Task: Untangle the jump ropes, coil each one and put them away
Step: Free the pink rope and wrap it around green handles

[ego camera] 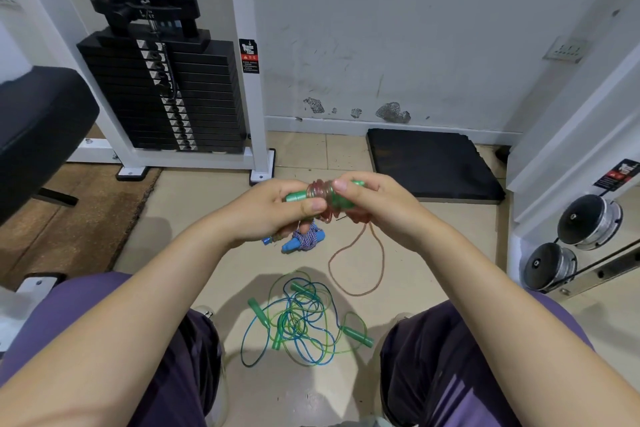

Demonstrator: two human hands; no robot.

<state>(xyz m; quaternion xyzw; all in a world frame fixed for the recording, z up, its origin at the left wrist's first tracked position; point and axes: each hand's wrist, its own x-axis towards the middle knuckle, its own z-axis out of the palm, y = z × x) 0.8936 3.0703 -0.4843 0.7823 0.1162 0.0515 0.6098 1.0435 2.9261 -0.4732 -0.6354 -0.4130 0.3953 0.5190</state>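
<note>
Two hands up front: left hand (pixel 277 215) grips the green handles (pixel 298 197), right hand (pixel 367 201) pinches the reddish rope (pixel 356 263) coiled around them, its loose loop dangling to the tile floor (pixel 194 218). Blue-green tangled ropes (pixel 298 322) sit between the knees, a wrapped blue-handled rope (pixel 304 239) just beyond. Weight stack (pixel 166 94) left, black mat (pixel 433 163) by the wall.

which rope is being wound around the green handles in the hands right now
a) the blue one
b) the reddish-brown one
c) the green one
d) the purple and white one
b: the reddish-brown rope sits in coils around the green handles gripped by the left hand and right hand, its loose end trailing to the floor, while the blue and green ropes lie tangled on the floor.
</note>
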